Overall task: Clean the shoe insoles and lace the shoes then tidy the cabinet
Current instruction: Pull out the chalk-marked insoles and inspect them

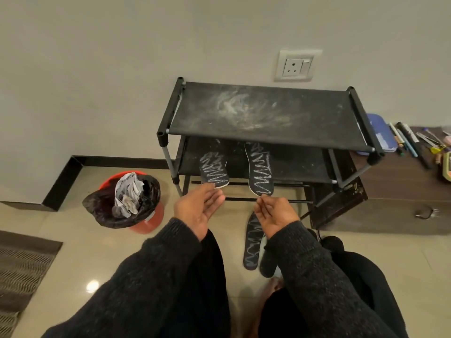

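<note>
Two insoles point(260, 170) overhanging the lower shelf point(300, 164) edge, hands just beside.

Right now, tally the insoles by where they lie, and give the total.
On the rack's lower shelf: 2, the left insole and the right insole.
On the floor: 1, the floor insole.
Total: 3

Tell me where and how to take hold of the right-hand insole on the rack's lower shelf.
Probably pinch the insole at its rounded end, which overhangs the lower shelf's front edge, coming from the front. It lies flat and thin, and the right hand's fingertips already meet that end.
</note>
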Demonstrator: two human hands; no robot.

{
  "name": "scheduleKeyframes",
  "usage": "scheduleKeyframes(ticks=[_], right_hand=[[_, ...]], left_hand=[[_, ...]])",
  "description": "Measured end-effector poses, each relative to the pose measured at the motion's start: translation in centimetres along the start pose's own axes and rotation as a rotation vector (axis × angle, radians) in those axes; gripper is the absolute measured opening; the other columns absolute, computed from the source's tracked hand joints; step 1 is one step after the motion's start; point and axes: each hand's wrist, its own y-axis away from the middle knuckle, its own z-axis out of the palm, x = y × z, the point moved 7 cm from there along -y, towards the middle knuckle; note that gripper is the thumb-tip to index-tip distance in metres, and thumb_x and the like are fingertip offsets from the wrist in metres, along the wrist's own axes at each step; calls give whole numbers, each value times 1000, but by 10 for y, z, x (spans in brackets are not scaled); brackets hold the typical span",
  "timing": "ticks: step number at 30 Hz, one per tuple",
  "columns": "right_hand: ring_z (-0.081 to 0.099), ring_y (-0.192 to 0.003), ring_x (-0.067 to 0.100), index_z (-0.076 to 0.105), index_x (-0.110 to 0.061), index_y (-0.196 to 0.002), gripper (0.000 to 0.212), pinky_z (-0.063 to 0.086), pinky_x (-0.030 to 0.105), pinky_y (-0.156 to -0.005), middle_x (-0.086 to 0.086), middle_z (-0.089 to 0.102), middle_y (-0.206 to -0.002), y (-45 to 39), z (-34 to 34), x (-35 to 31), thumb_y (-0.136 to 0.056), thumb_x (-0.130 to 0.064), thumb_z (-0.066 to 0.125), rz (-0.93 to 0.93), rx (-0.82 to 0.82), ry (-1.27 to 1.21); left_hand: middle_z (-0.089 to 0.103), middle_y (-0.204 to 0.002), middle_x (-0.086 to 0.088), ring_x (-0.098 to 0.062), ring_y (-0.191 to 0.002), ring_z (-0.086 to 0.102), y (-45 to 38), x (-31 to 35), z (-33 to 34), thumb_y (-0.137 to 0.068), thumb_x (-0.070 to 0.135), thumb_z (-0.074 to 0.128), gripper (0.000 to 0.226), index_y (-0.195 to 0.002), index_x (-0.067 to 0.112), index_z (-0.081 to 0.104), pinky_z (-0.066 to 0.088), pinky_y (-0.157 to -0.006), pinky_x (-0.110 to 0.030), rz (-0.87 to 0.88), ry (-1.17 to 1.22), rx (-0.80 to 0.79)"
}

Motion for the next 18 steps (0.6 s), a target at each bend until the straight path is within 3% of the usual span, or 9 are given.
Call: scheduleKeyframes(ticks=[4,7,14,18], right_hand=[[61,-96,22,62,-2,-120,26,51,38,-104,13,65,-104,71,-12,14,-95,2,56,38,-76,9],[59,-91,22,61,0,-118,22,48,40,-107,13,63,-96,118,-28,31,-97,3,55,65,-100,19],[56,-81,19,63,-1,-116,19,50,33,-87,13,60,-89,180,-57,58,-99,1,53,107,-183,46],[56,-77,20,64,-1,-103,16,49,33,-78,13,59,-81,202,-56,66,-98,6,51,34,-226,70]], left_hand=[[77,-100,-18,-23,-84,77,52,2,-34,-90,5,73,29,-118,-2,68,61,-63,-26,-18,-12,-77],[75,-100,-21,-24,-82,74,98,-8,-58,-91,3,69,26,-116,-6,68,61,-62,-26,-8,-15,-160],[74,-99,-26,-25,-81,73,172,-20,-97,-87,3,73,29,-115,-3,68,61,-61,-29,203,-101,-173],[74,-87,-25,-23,-70,72,193,-18,-106,-84,-2,73,24,-108,-5,68,61,-57,-31,278,-103,-165]])
